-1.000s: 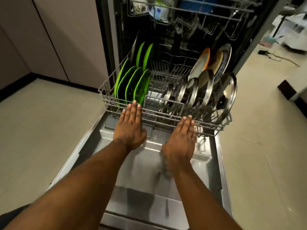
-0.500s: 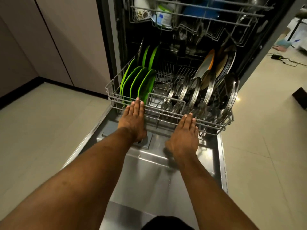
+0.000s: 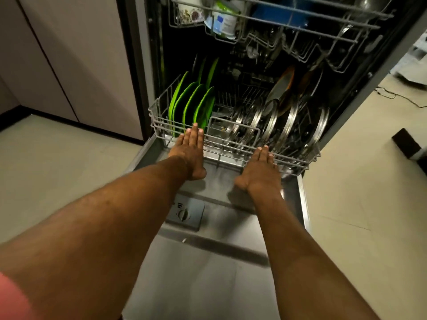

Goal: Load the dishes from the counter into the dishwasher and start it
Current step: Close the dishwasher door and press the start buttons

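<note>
Lower rack point(image 3: 159, 125) standing partly inside the dishwasher above the lowered door point(image 3: 208, 262), with upright green plates point(image 3: 191, 105) at its left and steel lids point(image 3: 272, 118) at its right; left hand point(image 3: 189, 153) and right hand point(image 3: 261, 168), well apart and flat with fingers straight, apparently press its front rim.

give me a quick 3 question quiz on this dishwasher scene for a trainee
1. True or false: the left hand and the right hand both lie with straight fingers against the front rim of the lower rack.
2. Where in the lower rack do the green plates stand? A) left side B) right side C) flat on top of the lids
3. Fill in: the steel lids stand on edge in the rack's ____ half.

Key: 1 true; 2 A; 3 right
</note>
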`<state>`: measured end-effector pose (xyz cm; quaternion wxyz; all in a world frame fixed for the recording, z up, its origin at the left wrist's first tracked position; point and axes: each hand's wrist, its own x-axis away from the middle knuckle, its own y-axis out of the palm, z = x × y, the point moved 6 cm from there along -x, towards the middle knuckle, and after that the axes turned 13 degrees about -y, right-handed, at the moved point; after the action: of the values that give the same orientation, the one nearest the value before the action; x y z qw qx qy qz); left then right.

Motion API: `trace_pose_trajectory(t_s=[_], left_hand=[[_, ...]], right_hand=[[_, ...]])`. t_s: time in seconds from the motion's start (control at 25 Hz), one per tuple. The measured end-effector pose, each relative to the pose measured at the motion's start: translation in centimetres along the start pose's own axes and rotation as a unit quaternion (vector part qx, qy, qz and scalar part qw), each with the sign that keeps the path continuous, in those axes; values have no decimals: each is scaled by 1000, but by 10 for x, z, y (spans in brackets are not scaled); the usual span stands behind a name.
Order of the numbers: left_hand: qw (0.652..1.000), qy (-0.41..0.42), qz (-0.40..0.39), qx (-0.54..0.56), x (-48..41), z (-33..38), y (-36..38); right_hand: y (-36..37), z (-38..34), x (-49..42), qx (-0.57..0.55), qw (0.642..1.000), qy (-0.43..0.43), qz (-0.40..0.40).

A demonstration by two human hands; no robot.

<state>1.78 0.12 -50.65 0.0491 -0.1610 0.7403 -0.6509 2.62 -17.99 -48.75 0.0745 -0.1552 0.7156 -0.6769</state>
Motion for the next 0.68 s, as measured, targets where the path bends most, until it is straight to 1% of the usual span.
trace_pose_trajectory(t_s=[0.16,0.36,0.52,0.68], left_hand=[[1000,13,1,-6,-29,3,-5],[999,26,28,4,-74,10,-10],[998,34,40,24,-106,17,-20],[997,28,61,30,-122,19,-12]], right_hand=[[0,5,-33,-2,1000,9,-16],[-2,19,-78,3,1000,30,1],[-10,30,-108,3,1000,31,-1],[-10,29,-127,5,1000,28,6]])
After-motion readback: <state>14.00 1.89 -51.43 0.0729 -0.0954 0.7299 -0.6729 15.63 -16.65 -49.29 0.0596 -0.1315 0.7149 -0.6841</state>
